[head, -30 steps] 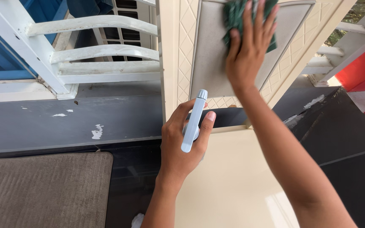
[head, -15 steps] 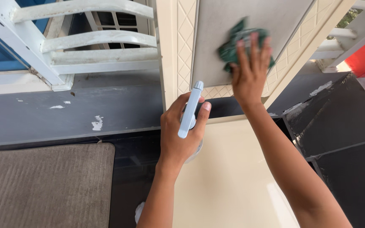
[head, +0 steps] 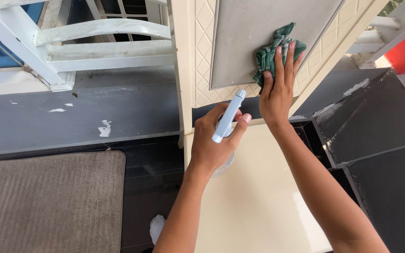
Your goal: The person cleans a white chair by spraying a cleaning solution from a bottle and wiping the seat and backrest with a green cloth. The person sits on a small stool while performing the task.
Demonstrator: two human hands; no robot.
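Pressing a crumpled green cloth [head: 272, 54] flat against the grey panel [head: 249, 37] of the cream chair back, your right hand [head: 277, 89] reaches up with fingers straight and close together, arm stretched forward. Your left hand [head: 216, 140] curls tightly around a pale blue spray bottle [head: 228, 117], nozzle pointing up, just below the panel and above the cream seat [head: 254, 197].

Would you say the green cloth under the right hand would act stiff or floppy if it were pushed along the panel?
Probably floppy: the green cloth is bunched in soft folds under the right hand. It would likely crumple or drag rather than slide as one piece on the grey panel. It looks light, since flat fingers alone pin it there.
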